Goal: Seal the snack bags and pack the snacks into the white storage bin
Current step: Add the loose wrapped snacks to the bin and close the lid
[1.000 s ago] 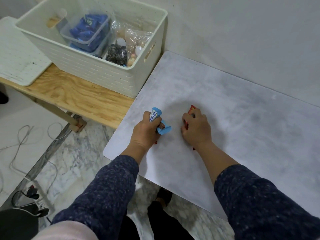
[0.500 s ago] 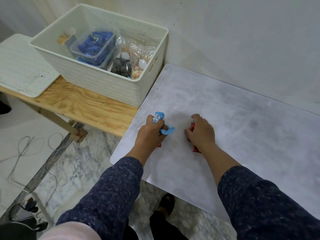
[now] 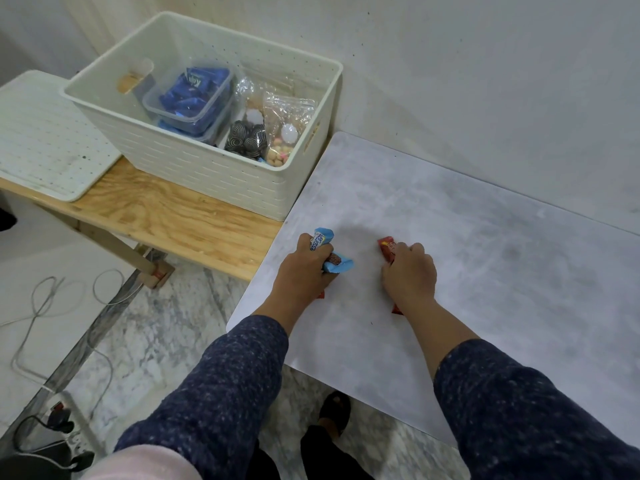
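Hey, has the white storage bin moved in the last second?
No. The white storage bin still sits on the wooden bench, its right side by the grey board's far corner.

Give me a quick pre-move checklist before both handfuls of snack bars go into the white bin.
1. Left hand grips the blue-wrapped bars: ok.
2. Right hand grips the red-wrapped bars: ok.
3. White storage bin open, lid set aside on the bench: ok.
4. Free room in the bin, near its left wall: ok.
5. Clear bags in the bin sealed: cannot tell.
6. No loose bars left under the hands on the grey table: cannot tell.
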### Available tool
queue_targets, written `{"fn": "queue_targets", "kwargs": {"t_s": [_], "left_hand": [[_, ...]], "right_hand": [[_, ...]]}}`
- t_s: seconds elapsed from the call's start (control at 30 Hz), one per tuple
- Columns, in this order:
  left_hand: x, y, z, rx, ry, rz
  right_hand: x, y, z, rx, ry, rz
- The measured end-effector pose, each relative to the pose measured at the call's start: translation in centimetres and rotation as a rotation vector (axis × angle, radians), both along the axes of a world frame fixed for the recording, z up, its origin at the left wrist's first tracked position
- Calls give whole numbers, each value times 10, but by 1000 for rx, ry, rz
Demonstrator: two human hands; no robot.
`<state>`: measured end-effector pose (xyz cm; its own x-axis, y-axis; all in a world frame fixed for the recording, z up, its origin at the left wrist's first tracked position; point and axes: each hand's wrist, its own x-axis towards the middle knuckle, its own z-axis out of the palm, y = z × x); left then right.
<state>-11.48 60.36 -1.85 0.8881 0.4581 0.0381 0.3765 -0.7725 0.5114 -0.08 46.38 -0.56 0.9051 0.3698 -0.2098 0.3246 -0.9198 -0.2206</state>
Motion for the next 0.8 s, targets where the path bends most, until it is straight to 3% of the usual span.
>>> {"fn": "queue_targets", "kwargs": {"t_s": [0.5,0.7,0.8], "left_hand": [[23,3,16,8,44,-42],[42,20,65,87,-5,-105],[55,39,106,140,-6,-41]], "right_hand": [[11,-3,11,-32,-69,71],[33,23,61,50,-185,116],[46,47,100,72,-251,137]]}}
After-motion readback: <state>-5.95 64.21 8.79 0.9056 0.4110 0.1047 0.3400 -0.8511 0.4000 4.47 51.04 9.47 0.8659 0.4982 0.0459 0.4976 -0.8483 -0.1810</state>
